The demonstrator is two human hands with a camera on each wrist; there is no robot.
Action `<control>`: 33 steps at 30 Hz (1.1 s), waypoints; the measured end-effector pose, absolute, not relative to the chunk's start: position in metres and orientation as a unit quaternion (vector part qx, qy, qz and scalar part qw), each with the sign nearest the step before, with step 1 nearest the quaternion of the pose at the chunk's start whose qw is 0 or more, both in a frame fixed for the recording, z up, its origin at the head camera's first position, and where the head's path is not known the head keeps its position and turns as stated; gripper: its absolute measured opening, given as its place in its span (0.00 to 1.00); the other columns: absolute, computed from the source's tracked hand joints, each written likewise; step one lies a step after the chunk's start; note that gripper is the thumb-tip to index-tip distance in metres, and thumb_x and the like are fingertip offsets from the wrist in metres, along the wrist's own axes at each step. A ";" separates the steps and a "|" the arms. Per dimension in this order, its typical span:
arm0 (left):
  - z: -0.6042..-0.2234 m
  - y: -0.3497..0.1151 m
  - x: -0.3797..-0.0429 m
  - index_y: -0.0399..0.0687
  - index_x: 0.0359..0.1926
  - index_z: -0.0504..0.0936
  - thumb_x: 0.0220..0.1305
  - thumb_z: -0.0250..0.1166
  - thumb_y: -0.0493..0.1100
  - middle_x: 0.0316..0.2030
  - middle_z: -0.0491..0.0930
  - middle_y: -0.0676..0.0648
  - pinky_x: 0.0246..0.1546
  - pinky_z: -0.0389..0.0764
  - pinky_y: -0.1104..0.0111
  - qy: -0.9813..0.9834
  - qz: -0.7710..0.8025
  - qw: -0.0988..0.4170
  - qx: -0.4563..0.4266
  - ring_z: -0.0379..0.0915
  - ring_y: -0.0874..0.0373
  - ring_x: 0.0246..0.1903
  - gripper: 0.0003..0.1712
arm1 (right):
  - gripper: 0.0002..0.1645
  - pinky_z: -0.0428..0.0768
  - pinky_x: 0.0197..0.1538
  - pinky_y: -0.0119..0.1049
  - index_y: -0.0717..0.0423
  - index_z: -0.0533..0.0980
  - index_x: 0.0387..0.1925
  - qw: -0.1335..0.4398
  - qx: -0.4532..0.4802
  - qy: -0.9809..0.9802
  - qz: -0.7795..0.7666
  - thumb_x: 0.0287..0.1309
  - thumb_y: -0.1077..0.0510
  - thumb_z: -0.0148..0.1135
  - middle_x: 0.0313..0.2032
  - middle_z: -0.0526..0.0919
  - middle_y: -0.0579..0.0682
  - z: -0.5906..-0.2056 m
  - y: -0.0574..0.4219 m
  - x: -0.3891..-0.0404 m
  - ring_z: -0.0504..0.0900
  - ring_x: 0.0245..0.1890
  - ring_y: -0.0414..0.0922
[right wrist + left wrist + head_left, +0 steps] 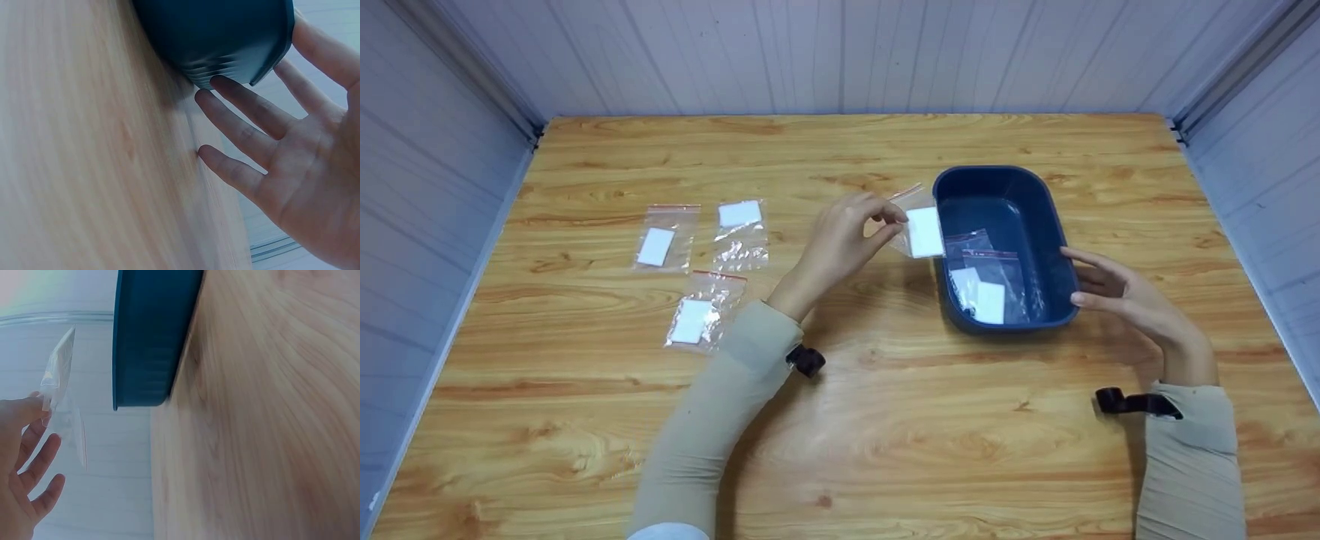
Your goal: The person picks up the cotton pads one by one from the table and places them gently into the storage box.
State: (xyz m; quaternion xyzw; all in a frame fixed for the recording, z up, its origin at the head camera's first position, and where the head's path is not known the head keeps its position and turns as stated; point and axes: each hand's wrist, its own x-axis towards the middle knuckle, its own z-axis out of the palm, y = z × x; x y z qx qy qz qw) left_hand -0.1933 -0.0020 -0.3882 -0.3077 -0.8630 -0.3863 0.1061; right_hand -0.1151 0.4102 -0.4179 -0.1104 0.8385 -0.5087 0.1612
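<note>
My left hand (844,236) pinches a small clear zip bag (926,231) with a white rectangle inside, between thumb and fingertips. In the head view the bag overlaps the left rim of a dark blue plastic bin (1039,225); the left wrist view has it up in the air, apart from the bin wall (149,343). Several similar bags (988,300) lie in the near part of the bin. On the bin's right side, my right hand (1132,292) touches the rim with thumb and index finger. Its other fingers (239,129) extend loosely along the outer wall.
Left on the wooden table (885,450) lie three more zip bags: one with a red strip (658,247), one beside it (740,216) and one nearer (691,321). Pale panels (840,56) enclose the back and both sides.
</note>
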 end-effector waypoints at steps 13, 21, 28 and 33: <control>-0.379 0.024 -0.193 0.51 0.43 0.87 0.69 0.65 0.46 0.40 0.84 0.55 0.46 0.72 0.73 -0.865 -0.372 0.102 -0.320 0.76 0.62 0.42 0.08 | 0.38 0.76 0.54 0.26 0.53 0.57 0.76 0.160 -0.120 0.815 -0.543 0.69 0.67 0.57 0.71 0.62 0.55 -0.418 0.409 -0.115 0.69 0.61 0.33; -0.378 0.047 -0.191 0.52 0.43 0.87 0.67 0.66 0.47 0.42 0.84 0.57 0.48 0.71 0.75 -0.856 -0.390 0.072 -0.331 0.75 0.64 0.43 0.08 | 0.38 0.75 0.55 0.26 0.53 0.57 0.76 0.159 -0.119 0.818 -0.540 0.69 0.67 0.57 0.70 0.64 0.54 -0.418 0.410 -0.115 0.70 0.60 0.33; -0.386 0.063 -0.189 0.50 0.43 0.87 0.66 0.68 0.44 0.40 0.83 0.55 0.42 0.73 0.76 -0.841 -0.415 0.057 -0.343 0.76 0.63 0.40 0.07 | 0.38 0.75 0.54 0.26 0.52 0.56 0.76 0.161 -0.114 0.823 -0.532 0.69 0.65 0.57 0.69 0.65 0.55 -0.417 0.410 -0.114 0.70 0.60 0.34; -0.388 0.070 -0.189 0.51 0.45 0.86 0.67 0.67 0.44 0.42 0.83 0.55 0.44 0.72 0.77 -0.852 -0.401 0.031 -0.335 0.76 0.63 0.43 0.08 | 0.38 0.75 0.54 0.26 0.52 0.57 0.76 0.160 -0.118 0.824 -0.530 0.69 0.65 0.57 0.68 0.67 0.54 -0.417 0.410 -0.115 0.71 0.60 0.34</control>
